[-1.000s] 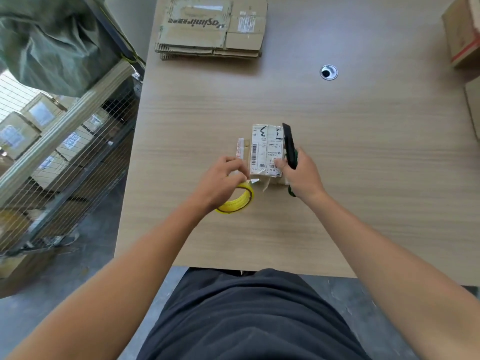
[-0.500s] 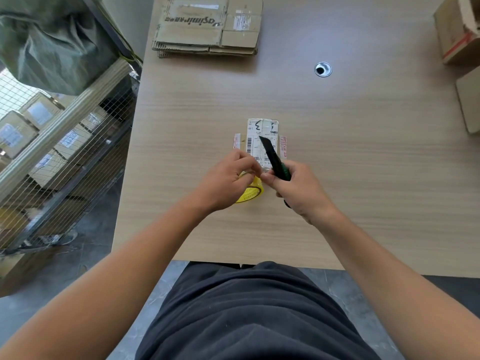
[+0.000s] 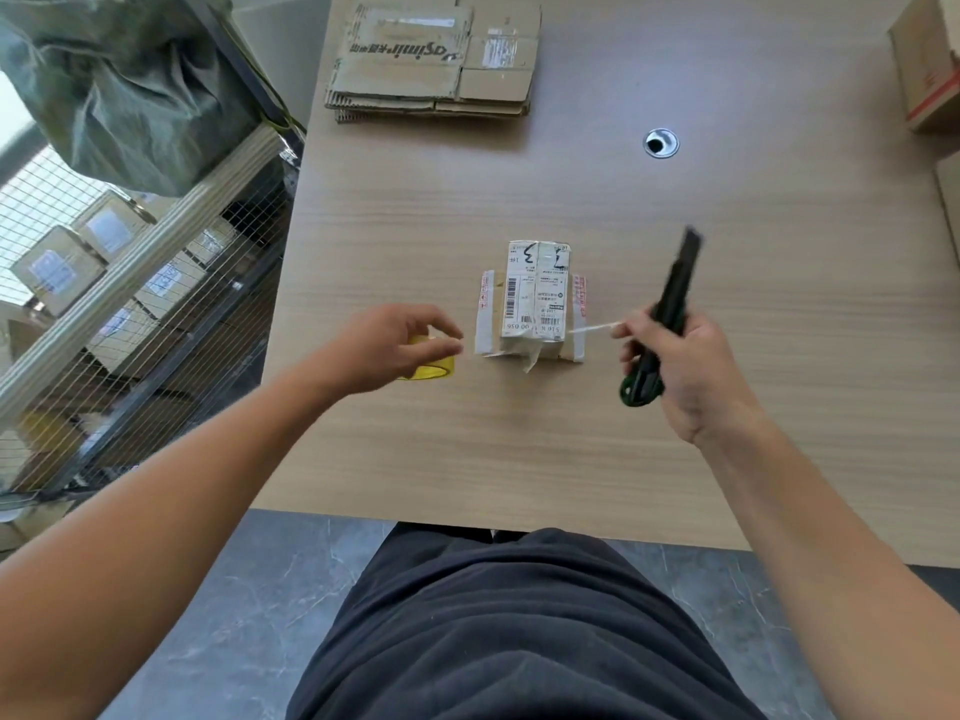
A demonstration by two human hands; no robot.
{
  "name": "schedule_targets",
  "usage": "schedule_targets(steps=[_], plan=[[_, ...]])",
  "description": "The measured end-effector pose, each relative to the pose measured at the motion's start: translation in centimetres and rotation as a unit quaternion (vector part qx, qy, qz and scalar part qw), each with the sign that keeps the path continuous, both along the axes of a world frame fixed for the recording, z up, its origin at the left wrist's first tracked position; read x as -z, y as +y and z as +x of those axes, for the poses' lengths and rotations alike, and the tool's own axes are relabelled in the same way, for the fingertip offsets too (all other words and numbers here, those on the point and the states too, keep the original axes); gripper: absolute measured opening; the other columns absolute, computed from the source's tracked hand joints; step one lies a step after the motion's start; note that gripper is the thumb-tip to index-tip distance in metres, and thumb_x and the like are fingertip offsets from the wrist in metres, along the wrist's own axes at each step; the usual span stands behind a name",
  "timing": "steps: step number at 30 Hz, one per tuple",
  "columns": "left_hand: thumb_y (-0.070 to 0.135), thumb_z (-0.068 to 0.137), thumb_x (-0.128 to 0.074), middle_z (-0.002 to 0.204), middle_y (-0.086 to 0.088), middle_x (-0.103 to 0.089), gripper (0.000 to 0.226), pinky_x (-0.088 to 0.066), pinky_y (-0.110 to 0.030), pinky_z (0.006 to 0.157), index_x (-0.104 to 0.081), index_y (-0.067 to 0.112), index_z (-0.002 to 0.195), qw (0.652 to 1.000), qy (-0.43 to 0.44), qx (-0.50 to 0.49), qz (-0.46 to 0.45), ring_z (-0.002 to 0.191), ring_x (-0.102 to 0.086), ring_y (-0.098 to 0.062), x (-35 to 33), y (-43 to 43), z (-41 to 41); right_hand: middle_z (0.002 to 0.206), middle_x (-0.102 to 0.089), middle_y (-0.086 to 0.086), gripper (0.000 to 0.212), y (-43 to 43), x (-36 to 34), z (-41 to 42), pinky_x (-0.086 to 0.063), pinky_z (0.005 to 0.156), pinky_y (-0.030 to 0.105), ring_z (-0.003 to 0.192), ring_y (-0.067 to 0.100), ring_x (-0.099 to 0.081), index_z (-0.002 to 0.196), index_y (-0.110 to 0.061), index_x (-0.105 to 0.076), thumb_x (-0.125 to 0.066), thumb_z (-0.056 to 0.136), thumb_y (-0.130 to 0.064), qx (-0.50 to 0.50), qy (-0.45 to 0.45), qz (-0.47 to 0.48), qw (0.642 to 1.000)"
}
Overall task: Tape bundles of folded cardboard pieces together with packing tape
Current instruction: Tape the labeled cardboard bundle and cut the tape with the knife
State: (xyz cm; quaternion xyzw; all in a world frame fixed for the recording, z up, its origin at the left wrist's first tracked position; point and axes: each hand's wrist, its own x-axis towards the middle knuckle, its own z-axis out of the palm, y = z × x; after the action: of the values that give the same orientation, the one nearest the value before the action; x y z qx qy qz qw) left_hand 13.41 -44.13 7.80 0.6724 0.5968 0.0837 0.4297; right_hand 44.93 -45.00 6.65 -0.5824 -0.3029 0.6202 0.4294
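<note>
At frame centre I see the cardboard bundle [image 3: 535, 298] on the table [image 3: 779, 283]. Right of it, my right hand [image 3: 685, 371] grips a knife [image 3: 670, 314], and a tape strip [image 3: 595, 328] reaches its fingertips. My left hand [image 3: 395, 345] covers the yellow tape roll [image 3: 434, 368].
</note>
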Motion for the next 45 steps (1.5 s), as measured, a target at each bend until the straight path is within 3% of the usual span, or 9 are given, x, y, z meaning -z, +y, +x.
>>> schedule_targets(steps=[6, 10, 17, 28, 31, 35, 38, 42, 45], plan=[[0.050, 0.089, -0.070, 0.067, 0.017, -0.064, 0.011, -0.050, -0.030, 0.064, -0.070, 0.041, 0.082, 0.990, 0.134, 0.038, 0.027, 0.064, -0.059, -0.001, 2.8, 2.3, -0.2, 0.071, -0.066, -0.002, 0.018, -0.3, 5.6, -2.3, -0.047, 0.055, 0.027, 0.055, 0.010, -0.055, 0.087, -0.017, -0.051, -0.057, 0.101, -0.007, 0.053, -0.035, -0.053, 0.997], [0.049, 0.087, -0.072, 0.062, 0.021, -0.059, 0.013, -0.039, -0.024, 0.056, -0.069, 0.040, 0.078, 0.989, 0.143, 0.010, 0.045, 0.060, -0.054, 0.002, 4.9, 3.5, -0.1, 0.073, -0.067, -0.001, 0.018, -0.3, 8.1, -3.0, -0.049, 0.057, 0.028, 0.057, 0.012, -0.057, 0.088, -0.019, -0.051, -0.058, 0.100, -0.008, 0.081, -0.026, -0.072, 0.994], [0.056, 0.089, -0.066, 0.079, 0.003, -0.067, 0.023, -0.038, -0.029, 0.066, -0.074, 0.034, 0.090, 0.970, 0.218, 0.036, 0.105, 0.081, -0.061, -0.020, 8.4, 4.3, 1.1, 0.075, -0.067, 0.000, 0.004, 0.3, 11.5, -3.9, -0.049, 0.060, 0.033, 0.058, 0.013, -0.057, 0.100, -0.015, -0.060, -0.060, 0.102, -0.018, 0.023, -0.027, -0.148, 0.988], [0.040, 0.094, -0.065, 0.082, -0.002, -0.074, 0.022, -0.043, -0.037, 0.075, -0.072, 0.019, 0.093, 0.944, 0.158, 0.134, 0.257, 0.065, -0.064, -0.030, 10.4, 5.8, 3.3, 0.083, -0.066, 0.003, 0.028, 1.6, 13.5, -4.2, -0.051, 0.064, 0.038, 0.068, 0.020, -0.061, 0.101, -0.019, -0.062, -0.059, 0.097, -0.046, -0.054, -0.209, -0.015, 0.976], [0.035, 0.095, -0.063, 0.085, -0.001, -0.074, 0.018, -0.044, -0.038, 0.078, -0.072, 0.020, 0.098, 0.940, 0.147, 0.150, 0.270, 0.063, -0.062, -0.030, 10.9, 6.3, 3.3, 0.099, -0.067, -0.006, 0.027, 2.2, 14.3, -4.0, -0.052, 0.073, 0.027, 0.084, 0.007, -0.064, 0.107, -0.024, -0.055, -0.069, 0.092, -0.041, 0.000, -0.218, -0.012, 0.976], [0.047, 0.091, -0.055, 0.085, 0.004, -0.074, 0.032, -0.045, -0.039, 0.084, -0.073, 0.022, 0.099, 0.944, 0.114, 0.158, 0.265, 0.062, -0.061, -0.027, 10.8, 6.9, 3.3, 0.080, -0.061, -0.008, 0.017, 2.0, 14.5, -4.4, -0.050, 0.063, 0.035, 0.070, 0.016, -0.058, 0.092, -0.024, -0.055, -0.070, 0.091, -0.019, 0.050, -0.081, 0.003, 0.995], [0.063, 0.087, -0.053, 0.085, 0.007, -0.074, 0.044, -0.042, -0.037, 0.087, -0.072, 0.024, 0.098, 0.951, 0.087, 0.164, 0.248, 0.061, -0.058, -0.020, 10.8, 7.8, 3.2, 0.085, -0.065, 0.004, 0.022, 2.1, 14.6, -4.5, -0.050, 0.057, 0.034, 0.062, 0.026, -0.056, 0.100, -0.012, -0.053, -0.069, 0.093, -0.026, 0.070, 0.072, -0.003, 0.995], [0.085, 0.076, -0.051, 0.074, 0.006, -0.071, 0.067, -0.038, -0.034, 0.084, -0.070, 0.022, 0.087, 0.951, 0.109, 0.120, 0.261, 0.056, -0.049, -0.017, 11.3, 8.1, 4.0, 0.083, -0.062, 0.001, 0.036, 2.5, 15.4, -4.1, -0.051, 0.059, 0.030, 0.056, 0.021, -0.058, 0.100, -0.012, -0.050, -0.073, 0.090, -0.038, -0.007, -0.020, 0.051, 0.998], [0.087, 0.076, -0.047, 0.067, 0.002, -0.070, 0.071, -0.042, -0.038, 0.084, -0.070, 0.020, 0.081, 0.943, 0.148, 0.084, 0.287, 0.054, -0.045, -0.017, 11.8, 7.9, 5.3, 0.088, -0.064, 0.022, 0.040, 3.9, 15.7, -3.7, -0.049, 0.053, 0.029, 0.053, 0.023, -0.060, 0.099, -0.016, -0.055, -0.071, 0.090, -0.051, -0.017, -0.070, 0.073, 0.995]])
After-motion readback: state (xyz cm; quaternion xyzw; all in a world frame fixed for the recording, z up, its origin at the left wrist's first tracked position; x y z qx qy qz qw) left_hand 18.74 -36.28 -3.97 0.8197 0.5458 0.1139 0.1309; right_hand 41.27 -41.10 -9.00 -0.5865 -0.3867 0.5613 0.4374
